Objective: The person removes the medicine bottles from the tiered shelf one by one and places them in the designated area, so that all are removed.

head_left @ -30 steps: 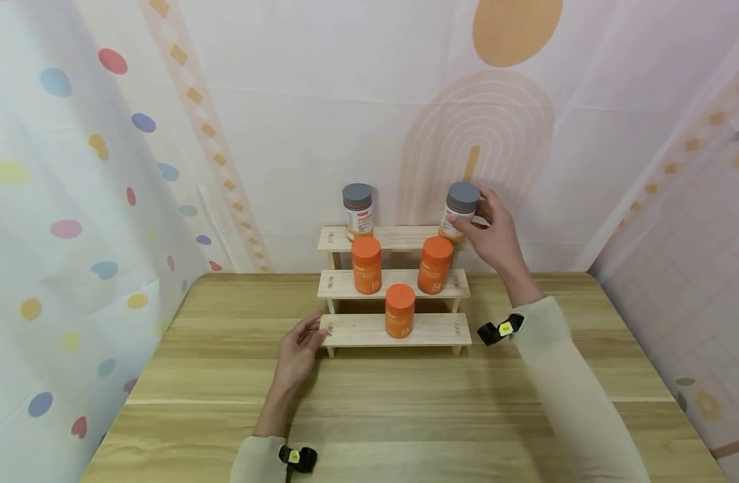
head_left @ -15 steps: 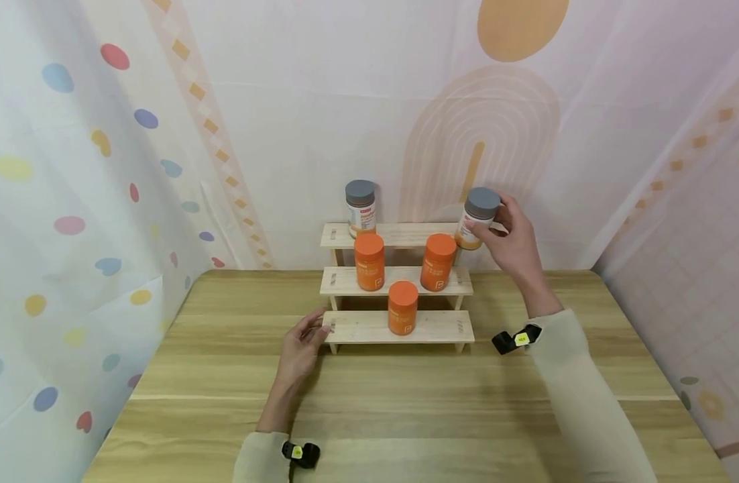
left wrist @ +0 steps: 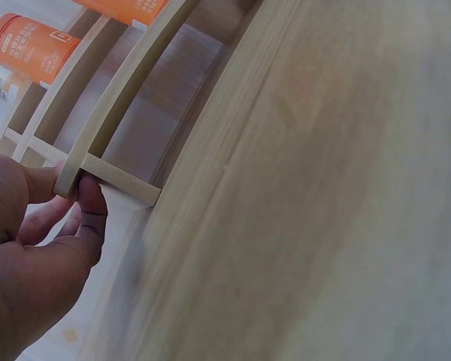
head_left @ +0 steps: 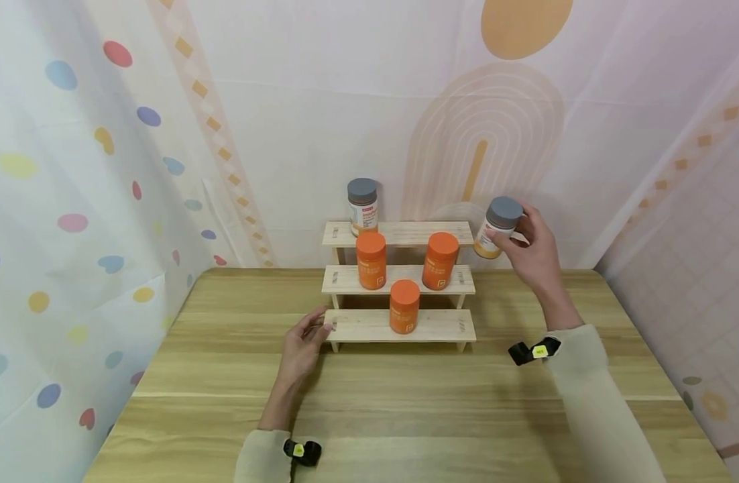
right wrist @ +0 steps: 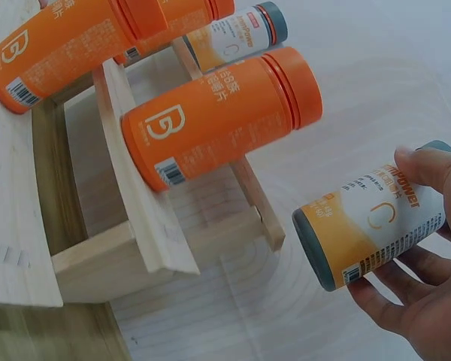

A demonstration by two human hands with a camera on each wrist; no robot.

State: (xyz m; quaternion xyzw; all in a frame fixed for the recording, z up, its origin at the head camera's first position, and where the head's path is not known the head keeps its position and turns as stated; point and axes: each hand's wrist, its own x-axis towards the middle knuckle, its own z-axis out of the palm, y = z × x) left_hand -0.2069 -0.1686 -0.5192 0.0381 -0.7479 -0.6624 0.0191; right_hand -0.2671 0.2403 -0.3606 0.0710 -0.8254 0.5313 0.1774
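My right hand [head_left: 532,249] grips a grey-lidded supplement bottle [head_left: 496,227] in the air, right of the top step of a three-tier wooden rack [head_left: 400,329]. The right wrist view shows the held bottle [right wrist: 372,214] with thumb on one side and fingers on the other. My left hand [head_left: 301,343] pinches the left end of the lowest step, thumb above and fingers below, as the left wrist view shows. A second grey-lidded bottle [head_left: 363,206] stands on the top step's left. Two orange bottles [head_left: 371,260] stand on the middle step, and one orange bottle [head_left: 404,306] on the lowest.
The rack stands near the back of a wood-grain table [head_left: 406,402]. A patterned curtain [head_left: 285,121] hangs right behind the table and along both sides. Black wrist cameras sit at both sleeves.
The right hand has lifted the grey-lidded bottle off the right end of the top step and carried it rightward, clear of the rack. The left hand keeps its hold on the lowest step.
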